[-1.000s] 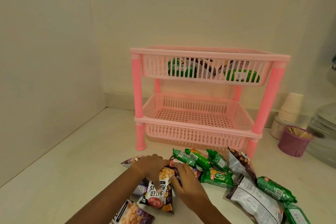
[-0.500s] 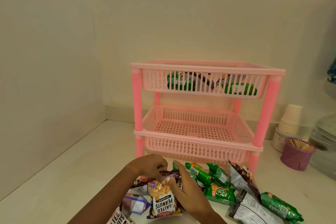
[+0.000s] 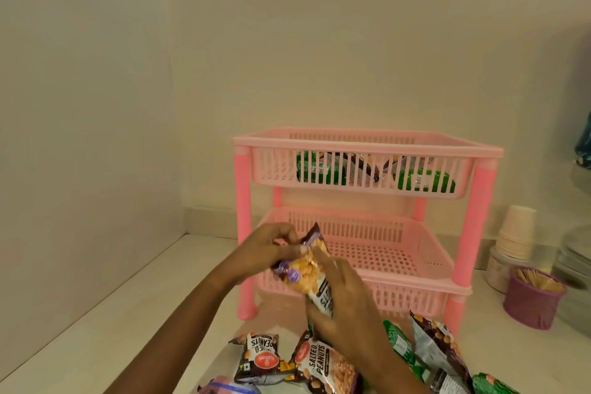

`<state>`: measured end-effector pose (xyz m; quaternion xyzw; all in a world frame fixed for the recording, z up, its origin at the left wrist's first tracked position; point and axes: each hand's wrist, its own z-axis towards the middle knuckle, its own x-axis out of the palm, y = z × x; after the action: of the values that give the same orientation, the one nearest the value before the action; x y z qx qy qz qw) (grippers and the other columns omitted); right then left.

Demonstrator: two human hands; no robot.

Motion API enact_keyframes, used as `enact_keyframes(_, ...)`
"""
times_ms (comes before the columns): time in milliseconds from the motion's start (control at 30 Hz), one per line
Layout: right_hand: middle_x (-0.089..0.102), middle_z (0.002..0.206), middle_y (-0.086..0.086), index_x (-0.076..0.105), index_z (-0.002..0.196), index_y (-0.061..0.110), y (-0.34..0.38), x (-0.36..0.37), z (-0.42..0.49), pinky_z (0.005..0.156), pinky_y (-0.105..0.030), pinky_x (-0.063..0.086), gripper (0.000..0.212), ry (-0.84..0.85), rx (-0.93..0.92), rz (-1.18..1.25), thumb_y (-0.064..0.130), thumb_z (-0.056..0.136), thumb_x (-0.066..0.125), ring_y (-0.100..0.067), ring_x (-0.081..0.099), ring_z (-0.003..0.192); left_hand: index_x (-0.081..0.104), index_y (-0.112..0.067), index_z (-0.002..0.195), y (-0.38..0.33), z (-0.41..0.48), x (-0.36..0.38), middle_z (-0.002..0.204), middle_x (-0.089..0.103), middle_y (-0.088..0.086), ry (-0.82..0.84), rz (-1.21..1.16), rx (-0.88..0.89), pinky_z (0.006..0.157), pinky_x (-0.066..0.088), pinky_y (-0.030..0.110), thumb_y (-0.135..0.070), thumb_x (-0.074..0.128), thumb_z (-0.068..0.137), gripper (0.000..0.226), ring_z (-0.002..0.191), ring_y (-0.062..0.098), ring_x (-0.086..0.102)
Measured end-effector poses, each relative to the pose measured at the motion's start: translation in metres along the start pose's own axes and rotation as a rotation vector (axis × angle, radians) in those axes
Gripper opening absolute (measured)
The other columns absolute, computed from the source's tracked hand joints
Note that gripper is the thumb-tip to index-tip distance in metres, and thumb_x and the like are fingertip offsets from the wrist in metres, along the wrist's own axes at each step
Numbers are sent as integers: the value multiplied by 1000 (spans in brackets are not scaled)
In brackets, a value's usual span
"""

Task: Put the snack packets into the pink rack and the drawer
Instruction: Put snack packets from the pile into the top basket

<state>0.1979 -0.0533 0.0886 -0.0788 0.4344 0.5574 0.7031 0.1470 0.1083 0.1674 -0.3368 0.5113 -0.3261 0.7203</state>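
Between left hand and right hand, both gripping: peanut packet, before pink rack.

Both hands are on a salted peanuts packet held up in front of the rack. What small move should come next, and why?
Probably carry the peanut packet forward and lower it into the bottom shelf of the pink rack. The left hand and right hand hold it just in front of that shelf, which looks empty, while the top shelf already holds packets.
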Motion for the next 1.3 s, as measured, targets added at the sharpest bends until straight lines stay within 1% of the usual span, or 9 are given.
enact_keyframes(133, 54, 121, -8, 33, 140, 29, 12, -45, 54, 86, -41, 54, 68, -193, -89, -2, 23, 81, 67, -9, 47, 94, 60, -16, 71, -31, 18, -21, 68, 61, -4, -363, 8, 197, 60, 48, 22, -13, 45, 96, 29, 62, 14, 57)
enact_keyframes(267, 55, 112, -17, 42, 135, 16, 31, -89, 113, 65, -22, 49, 61, -357, -173, 48, 16, 80, 68, -15, 50, 84, 58, -7, 113, -44, 42, -43, 116, 58, 14, -734, 556, 345, 88, 40, 32, -13, 43, 96, 24, 107, 27, 55)
enact_keyframes(367, 55, 109, -19, 42, 134, 12, 45, -109, 156, 56, -9, 34, 58, -451, -216, 60, 18, 82, 67, -15, 49, 82, 34, -7, 139, -44, 63, -54, 149, 33, 15, -687, 771, 291, 112, 25, 40, -21, 42, 96, 46, 140, 27, 27)
enact_keyframes(533, 54, 119, -19, 40, 134, 13, 49, -110, 216, 74, -15, 36, 55, -456, -141, 122, 20, 85, 63, -23, 54, 98, 7, -7, 147, -34, 93, -61, 158, 7, 11, -601, 1006, 161, 118, 3, 45, -41, 30, 98, 64, 147, 25, 1)
enact_keyframes(900, 53, 124, -18, 39, 133, 18, 37, -70, 287, 85, -35, 48, 51, -286, 207, 232, 25, 87, 59, -32, 57, 106, 16, -6, 145, 1, 111, -60, 158, 11, 12, -656, 1017, 207, 117, -5, 45, -53, 42, 90, 78, 147, 26, 0)
enact_keyframes(1000, 42, 134, -21, 30, 139, 19, 37, -58, 302, 97, -41, 47, 57, -115, 301, 253, 29, 89, 56, -37, 52, 114, 14, -4, 146, 6, 112, -61, 157, 11, 13, -675, 1020, 239, 117, -6, 43, -53, 44, 88, 81, 146, 27, 1)
enact_keyframes(1100, 24, 147, -25, 20, 145, 15, 35, -41, 308, 111, -48, 32, 73, 131, 391, 152, 48, 89, 52, -42, 31, 133, 10, -3, 146, 10, 114, -61, 157, 8, 15, -687, 1020, 247, 115, -11, 40, -52, 46, 88, 84, 146, 28, 1)
enact_keyframes(1200, 38, 144, -22, 35, 138, 3, 33, -36, 311, 110, -46, 29, 73, 266, 337, -26, 59, 91, 36, -38, 34, 133, 12, -1, 145, 11, 114, -58, 156, 13, 18, -693, 998, 261, 114, -10, 40, -50, 51, 86, 86, 146, 30, 5)
enact_keyframes(1300, 58, 126, -24, 53, 122, -5, 32, -38, 306, 101, -40, 39, 65, 148, 228, 49, 51, 95, 34, -36, 53, 117, 14, 0, 145, 10, 113, -56, 155, 16, 19, -701, 991, 261, 115, -9, 41, -47, 52, 85, 85, 145, 32, 8)
